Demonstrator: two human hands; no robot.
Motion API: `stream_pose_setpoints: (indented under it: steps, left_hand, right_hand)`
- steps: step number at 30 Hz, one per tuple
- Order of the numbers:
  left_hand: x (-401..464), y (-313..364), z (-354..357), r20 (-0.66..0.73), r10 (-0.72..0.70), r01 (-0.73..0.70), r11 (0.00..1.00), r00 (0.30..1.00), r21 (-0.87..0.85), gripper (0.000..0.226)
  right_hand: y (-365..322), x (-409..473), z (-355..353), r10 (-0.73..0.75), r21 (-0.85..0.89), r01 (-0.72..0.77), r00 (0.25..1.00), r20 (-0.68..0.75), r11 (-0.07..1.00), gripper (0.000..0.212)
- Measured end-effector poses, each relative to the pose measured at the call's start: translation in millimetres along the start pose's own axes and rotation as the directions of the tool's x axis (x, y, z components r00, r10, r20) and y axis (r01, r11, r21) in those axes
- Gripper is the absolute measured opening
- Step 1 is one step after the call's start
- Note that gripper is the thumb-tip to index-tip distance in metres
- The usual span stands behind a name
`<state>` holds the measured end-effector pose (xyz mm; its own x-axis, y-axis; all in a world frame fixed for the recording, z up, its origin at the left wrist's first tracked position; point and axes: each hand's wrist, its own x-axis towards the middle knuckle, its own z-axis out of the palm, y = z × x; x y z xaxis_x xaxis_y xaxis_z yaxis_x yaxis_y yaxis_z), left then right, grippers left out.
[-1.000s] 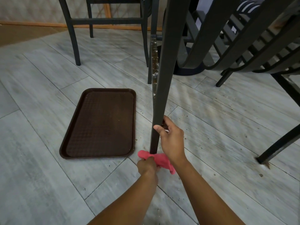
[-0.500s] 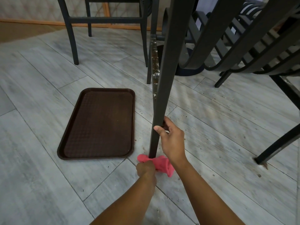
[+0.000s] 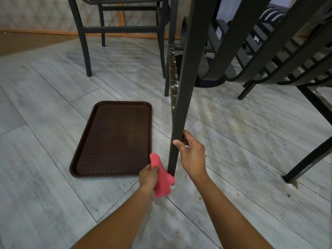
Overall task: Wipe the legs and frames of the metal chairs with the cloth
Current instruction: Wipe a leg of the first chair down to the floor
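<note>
View from a head camera looking down at a grey wood-look floor [image 3: 53,177]. A dark metal chair leg [image 3: 181,108] runs from the top of the view down to the floor at centre. The right hand [image 3: 192,155] grasps this leg low down, thumb on the near face and fingers wrapped behind it. The left hand [image 3: 149,177] clenches a pink cloth [image 3: 162,178], bunched and held just left of the foot of the leg, its lower right edge touching the foot. The narrow left edge of the leg, higher up, is streaked with pale and brown grime. A dark brown tray [image 3: 115,139] lies flat on the floor to the left of the leg, close to the cloth. Behind it stands another dark metal chair [image 3: 122,29] near a patterned wall. To the right, curved slatted chair frames [image 3: 269,56] lean across the view, with further legs resting on the speckled floor
</note>
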<state>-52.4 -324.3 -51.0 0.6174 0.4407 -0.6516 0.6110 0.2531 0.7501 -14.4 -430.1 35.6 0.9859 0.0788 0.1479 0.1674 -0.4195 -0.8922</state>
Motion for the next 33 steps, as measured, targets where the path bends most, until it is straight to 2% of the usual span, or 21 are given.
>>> stream_pose_setpoints:
  steps: [3,8,12,17,26,33]
  left_hand:
    - [-5,15,-17,0.042,0.132,-0.134,0.990,0.990,0.050,0.011]
    - [-14,16,-27,0.144,0.292,-0.315,0.930,0.946,0.186,0.023]
    - [-22,11,-16,0.234,0.322,-0.372,0.903,0.917,0.216,0.028]
    - [-24,6,-2,0.232,0.293,-0.334,0.928,0.928,0.164,0.026]
    - [-11,-11,11,0.170,0.158,-0.184,0.971,0.973,0.151,0.033]
    - [-8,-13,14,0.166,0.094,-0.120,0.981,0.982,0.152,0.034]
  right_hand:
    - [-2,-1,-1,0.013,-0.003,-0.013,1.000,0.004,1.000,0.030]
    - [-5,-1,-2,0.032,-0.014,-0.032,0.999,0.015,0.999,0.031]
    - [-6,-1,-2,0.040,-0.019,-0.040,0.999,0.016,0.999,0.031]
    - [-4,0,-1,0.025,-0.006,-0.025,1.000,0.010,1.000,0.031]
    - [0,0,0,-0.007,0.014,0.007,1.000,-0.004,1.000,0.029]
    - [1,0,1,-0.006,0.023,0.007,1.000,-0.007,1.000,0.031]
